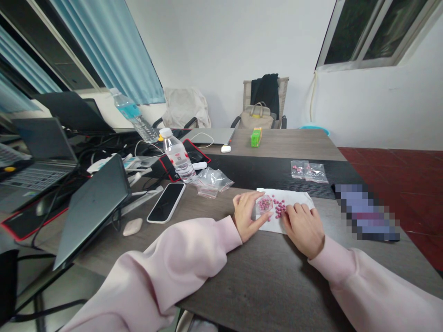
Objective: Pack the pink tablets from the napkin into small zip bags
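Pink tablets: loose on a white paper sheet, lower centre of the frame; more are enclosed in a small clear plastic bag.
Left hand: curved fingers are set against the bag; whether it is gripped cannot be told.
Right hand: unclenched, fingers laid on the paper just beside the tablets, nothing grasped.
Table: dark wood, bearing the paper.
Nearby: two small plastic bags are placed beyond the paper; a smartphone and a water bottle are placed left of the hands; a pixelated object is seen at right.
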Demonstrator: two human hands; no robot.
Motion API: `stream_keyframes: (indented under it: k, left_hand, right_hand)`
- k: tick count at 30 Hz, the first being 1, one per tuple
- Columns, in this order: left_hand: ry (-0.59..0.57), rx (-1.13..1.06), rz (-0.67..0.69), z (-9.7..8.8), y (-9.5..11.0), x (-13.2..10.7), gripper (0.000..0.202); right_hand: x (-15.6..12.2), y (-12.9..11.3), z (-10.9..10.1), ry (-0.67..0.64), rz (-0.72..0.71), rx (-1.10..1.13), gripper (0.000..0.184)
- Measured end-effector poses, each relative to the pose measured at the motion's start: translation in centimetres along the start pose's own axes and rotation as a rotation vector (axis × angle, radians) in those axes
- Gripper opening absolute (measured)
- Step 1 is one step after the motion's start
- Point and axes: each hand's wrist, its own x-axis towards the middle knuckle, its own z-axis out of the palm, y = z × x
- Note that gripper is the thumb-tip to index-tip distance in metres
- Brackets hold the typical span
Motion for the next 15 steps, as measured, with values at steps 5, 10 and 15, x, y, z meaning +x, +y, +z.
stream_keyframes:
  k: [5, 10, 15]
  left_hand:
    - [0.005, 0.017, 0.015, 0.1, -0.1, 0.0, 0.045]
    - [0.035, 0.029, 0.067, 0.3, -0.2, -0.1, 0.045]
    - [-0.024, 0.066, 0.074, 0.3, -0.1, -0.1, 0.049]
  right_hand:
    - [0.0, -0.1, 0.2, -0.01, -0.011, -0.007, 0.016]
    - [0.2, 0.1, -0.3, 0.058, -0.004, 0.09, 0.018]
    - [0.1, 0.3, -0.8, 0.288, -0.108, 0.377, 0.016]
